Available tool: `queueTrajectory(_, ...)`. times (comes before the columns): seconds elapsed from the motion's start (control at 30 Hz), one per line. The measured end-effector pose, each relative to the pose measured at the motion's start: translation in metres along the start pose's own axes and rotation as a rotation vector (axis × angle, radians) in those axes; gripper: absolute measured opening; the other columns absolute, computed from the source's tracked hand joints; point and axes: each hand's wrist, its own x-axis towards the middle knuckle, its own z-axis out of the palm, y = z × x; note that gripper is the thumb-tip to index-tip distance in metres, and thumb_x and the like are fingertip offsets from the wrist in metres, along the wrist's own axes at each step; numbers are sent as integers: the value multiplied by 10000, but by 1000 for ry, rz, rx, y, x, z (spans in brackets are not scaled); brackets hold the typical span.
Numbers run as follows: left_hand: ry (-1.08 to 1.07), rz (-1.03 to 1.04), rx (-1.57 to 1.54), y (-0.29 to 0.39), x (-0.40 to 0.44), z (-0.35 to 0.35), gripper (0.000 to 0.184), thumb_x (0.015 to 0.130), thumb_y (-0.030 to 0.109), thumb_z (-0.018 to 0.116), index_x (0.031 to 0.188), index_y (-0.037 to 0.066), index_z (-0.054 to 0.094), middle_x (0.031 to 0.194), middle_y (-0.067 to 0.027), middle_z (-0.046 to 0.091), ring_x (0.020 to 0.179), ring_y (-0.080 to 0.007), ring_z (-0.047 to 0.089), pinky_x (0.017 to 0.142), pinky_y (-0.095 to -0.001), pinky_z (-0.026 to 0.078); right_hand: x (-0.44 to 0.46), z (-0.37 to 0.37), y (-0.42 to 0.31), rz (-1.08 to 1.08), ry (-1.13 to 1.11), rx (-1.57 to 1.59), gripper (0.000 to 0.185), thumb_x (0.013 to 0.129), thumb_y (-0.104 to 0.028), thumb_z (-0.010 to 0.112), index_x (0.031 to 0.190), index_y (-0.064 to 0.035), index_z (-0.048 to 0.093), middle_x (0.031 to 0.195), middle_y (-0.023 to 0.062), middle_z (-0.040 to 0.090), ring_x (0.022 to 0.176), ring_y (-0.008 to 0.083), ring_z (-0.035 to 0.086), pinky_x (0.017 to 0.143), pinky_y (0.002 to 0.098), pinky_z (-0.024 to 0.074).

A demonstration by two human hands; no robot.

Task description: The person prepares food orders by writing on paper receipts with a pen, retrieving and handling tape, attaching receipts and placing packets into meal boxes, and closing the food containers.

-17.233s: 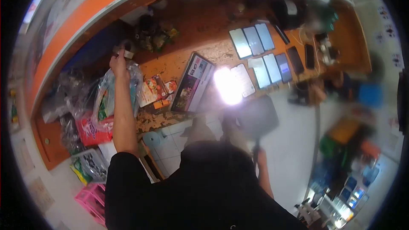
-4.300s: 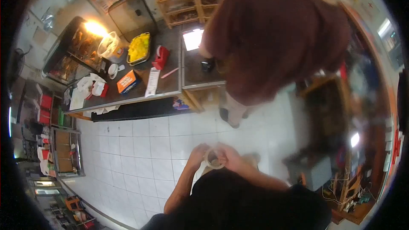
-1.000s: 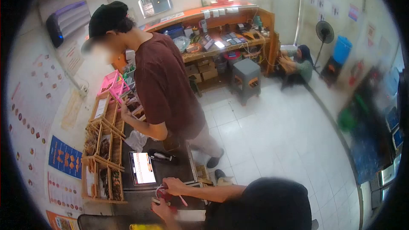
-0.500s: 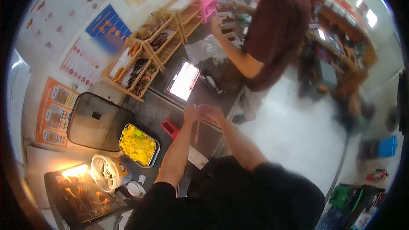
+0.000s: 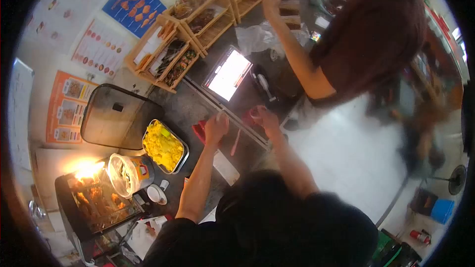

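Note:
My left hand [image 5: 216, 127] is closed above the dark counter [image 5: 184, 111], around something pale and small that I cannot make out. Just left of it stands a red tape dispenser [image 5: 199, 131], partly covered by the hand. To the right, my right hand [image 5: 267, 120] grips a red round object [image 5: 251, 115], blurred and partly hidden by the fingers. A pink stick-like item [image 5: 236, 142] lies between my forearms, and a white paper strip [image 5: 226, 167] is beside my left forearm. Beyond my hands rests a lit tablet [image 5: 228, 74].
A person in a dark red shirt [image 5: 371, 34] stands at the right. Wooden racks [image 5: 180, 65] line the wall. At the left are a tray of yellow food [image 5: 163, 148], a plastic tub [image 5: 127, 174] and a lit food warmer [image 5: 96, 202]. A black device [image 5: 263, 85] lies beside the tablet.
My hands have moved apart from each other; half a second ago they were together. The view has shifted, and the person in dark red appears farther right.

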Motion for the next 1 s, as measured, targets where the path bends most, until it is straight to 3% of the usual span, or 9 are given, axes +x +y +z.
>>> queueTrajectory(0.1,-124,288,644,-37,-32,-30,359,891,328,659,1089,29,671,994,-254,691,842,-390,697,702,-457,556,13,10,-26,-132,-2,-231,485,922,-320,703,1294,-40,568,1100,129,678,985,240,670,806,369,561)
queueTrajectory(0.2,-110,179,586,-18,-77,-77,320,960,278,577,1177,51,646,1024,-207,702,832,-358,703,702,-407,576,6,32,-46,-260,59,-686,603,892,-334,710,1395,-84,493,1150,166,658,1143,302,622,916,420,533)
queueTrajectory(0.27,-26,-316,-560,13,-101,-92,278,1010,198,503,1191,40,641,1066,-170,701,887,-315,705,719,-395,582,-18,40,-67,-246,-80,-870,642,849,-346,741,1387,-86,504,1181,183,635,1163,328,601,944,423,512)
queueTrajectory(0.43,-88,-353,-1056,12,-125,-98,321,1038,210,471,1253,12,605,1166,-150,670,1063,-290,663,900,-434,547,-24,47,-39,-112,-150,-1099,675,794,-363,777,1357,-72,544,1279,204,577,1169,371,585,974,425,488)
queueTrajectory(0.5,-163,-421,-1158,5,-134,-84,339,1041,222,467,1274,10,592,1196,-158,661,1120,-296,645,970,-448,521,-52,38,-105,-36,-158,-633,581,825,-295,739,1337,-72,576,1311,183,560,1147,381,590,976,418,488)
queueTrajectory(0.57,-388,-503,-1605,-5,-140,-52,379,1052,276,447,1295,19,582,1226,-134,656,1167,-275,619,1039,-441,478,-97,39,-173,-83,-144,-496,522,832,-237,710,1317,-77,601,1284,184,570,1119,384,592,976,439,484)
queueTrajectory(0.63,-484,-529,-1604,58,-156,-35,381,1055,285,441,1296,25,580,1249,-127,644,1174,-266,612,1036,-431,480,-139,27,-189,-446,-114,-616,512,824,-218,703,1309,-84,609,1256,183,571,1135,384,569,992,466,471)
queueTrajectory(0.8,-714,-612,-1482,132,-207,38,382,1062,301,424,1294,40,579,1287,-95,615,1197,-233,582,1032,-392,473,-209,-56,-223,-398,13,-620,489,783,-200,702,1262,-123,638,1218,172,573,1170,385,522,995,489,429)
queueTrajectory(1.0,-943,-575,-1378,277,-260,145,365,1058,286,422,1263,34,586,1252,-98,624,1185,-237,578,1030,-376,465,-253,-237,-244,-361,183,-794,453,773,-216,701,1216,-133,658,1148,173,598,1098,382,549,945,487,433)
